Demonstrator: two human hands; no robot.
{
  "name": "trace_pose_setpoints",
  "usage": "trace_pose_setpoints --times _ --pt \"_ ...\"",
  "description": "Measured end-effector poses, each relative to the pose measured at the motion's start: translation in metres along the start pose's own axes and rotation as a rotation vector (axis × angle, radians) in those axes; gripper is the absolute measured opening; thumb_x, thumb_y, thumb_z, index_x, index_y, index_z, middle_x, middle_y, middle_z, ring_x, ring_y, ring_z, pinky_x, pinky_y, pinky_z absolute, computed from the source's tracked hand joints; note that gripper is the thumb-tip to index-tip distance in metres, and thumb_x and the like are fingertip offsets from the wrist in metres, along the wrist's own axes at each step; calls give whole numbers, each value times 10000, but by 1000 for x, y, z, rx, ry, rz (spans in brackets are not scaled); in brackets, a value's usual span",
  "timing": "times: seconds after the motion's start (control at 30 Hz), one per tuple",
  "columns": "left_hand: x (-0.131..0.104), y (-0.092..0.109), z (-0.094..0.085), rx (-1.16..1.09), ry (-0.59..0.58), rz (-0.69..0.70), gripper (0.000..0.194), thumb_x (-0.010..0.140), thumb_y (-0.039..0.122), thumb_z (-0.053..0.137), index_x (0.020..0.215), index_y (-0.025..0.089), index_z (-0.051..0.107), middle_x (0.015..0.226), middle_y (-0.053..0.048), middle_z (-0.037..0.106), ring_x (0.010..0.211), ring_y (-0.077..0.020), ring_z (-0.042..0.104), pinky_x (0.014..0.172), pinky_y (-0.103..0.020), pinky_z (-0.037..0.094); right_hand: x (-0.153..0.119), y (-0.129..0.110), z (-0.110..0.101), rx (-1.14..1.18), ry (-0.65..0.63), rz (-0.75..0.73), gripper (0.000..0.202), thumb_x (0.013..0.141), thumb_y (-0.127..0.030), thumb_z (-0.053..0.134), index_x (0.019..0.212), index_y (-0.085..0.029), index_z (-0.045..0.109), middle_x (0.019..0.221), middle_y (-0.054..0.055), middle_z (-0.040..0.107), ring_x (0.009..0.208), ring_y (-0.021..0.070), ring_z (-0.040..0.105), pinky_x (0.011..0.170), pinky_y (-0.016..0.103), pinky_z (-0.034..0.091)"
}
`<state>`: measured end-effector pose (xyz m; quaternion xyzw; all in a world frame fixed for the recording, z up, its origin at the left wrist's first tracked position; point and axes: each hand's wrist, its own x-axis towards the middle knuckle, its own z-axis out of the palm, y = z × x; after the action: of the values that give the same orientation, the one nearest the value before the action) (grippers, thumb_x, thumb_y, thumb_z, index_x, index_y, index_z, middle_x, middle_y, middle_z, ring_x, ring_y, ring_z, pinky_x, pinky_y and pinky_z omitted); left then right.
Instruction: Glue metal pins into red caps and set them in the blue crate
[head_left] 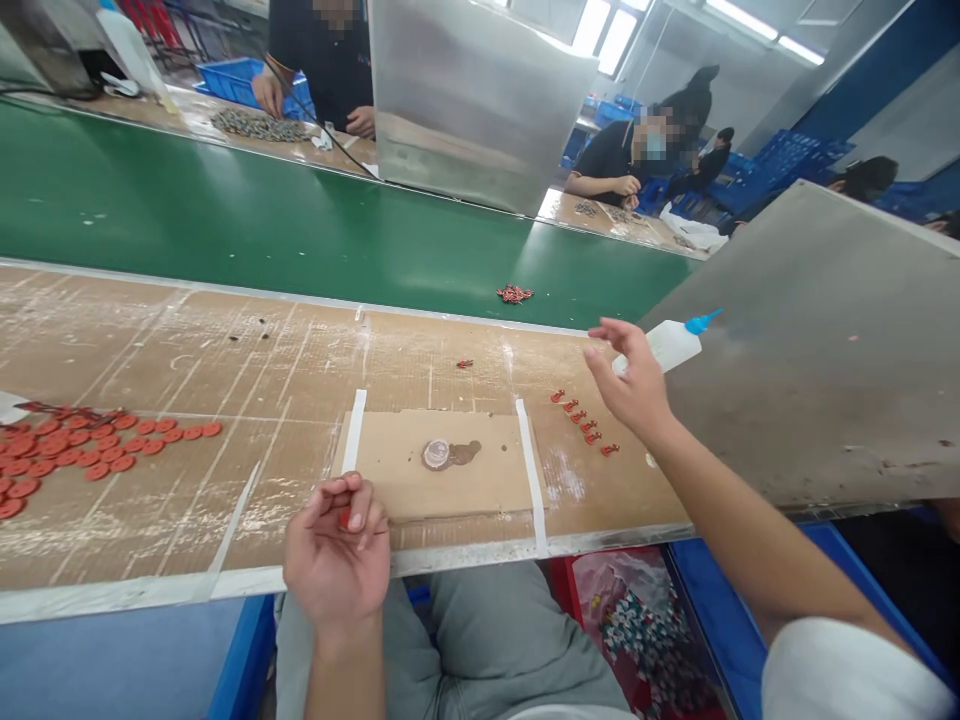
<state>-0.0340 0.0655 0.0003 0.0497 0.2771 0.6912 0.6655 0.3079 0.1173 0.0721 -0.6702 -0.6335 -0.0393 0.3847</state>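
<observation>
Left grip (337, 545) pinches a small red piece (345, 516) at the counter (225, 340) edge; right grip (628, 375) hovers open beside the glue bottle (670, 343).

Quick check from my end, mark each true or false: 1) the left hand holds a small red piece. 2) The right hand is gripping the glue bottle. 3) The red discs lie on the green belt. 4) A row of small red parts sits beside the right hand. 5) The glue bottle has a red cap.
1) True: the left hand pinches a small red piece in its fingers.
2) False: the right hand is open, just in front of the glue bottle, not closed on it.
3) False: the red discs lie on the cardboard-covered bench.
4) True: the row of small red parts lies just left of that hand.
5) False: the cap is blue.
</observation>
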Motion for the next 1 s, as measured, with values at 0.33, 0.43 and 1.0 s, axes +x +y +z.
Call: trace_pose_setpoints --times 0.33,0.43,1.0 --pt "23 8 -15 3 60 90 134 771 245 530 665 163 530 656 24 486 461 -40 331 369 -159 291 166 62 164 -364 -479 186 1023 711 -769 507 1451 -100 283 1503 233 291 1391 400 251 1108 590 221" --pt "26 8 -15 25 71 59 126 776 235 525 673 163 526 666 17 482 471 -44 342 372 -159 308 180 76 193 -377 -510 205 1101 660 -814 512 1474 -127 232 1549 216 186 1422 405 160 1125 615 134" --pt "41 12 -6 -119 220 0 143 723 206 579 646 174 463 662 30 436 476 -45 375 349 -155 369 209 97 275 -106 -359 -125 537 828 -559 524 1170 -159 635 1265 130 548 1162 246 523 1057 403 368"
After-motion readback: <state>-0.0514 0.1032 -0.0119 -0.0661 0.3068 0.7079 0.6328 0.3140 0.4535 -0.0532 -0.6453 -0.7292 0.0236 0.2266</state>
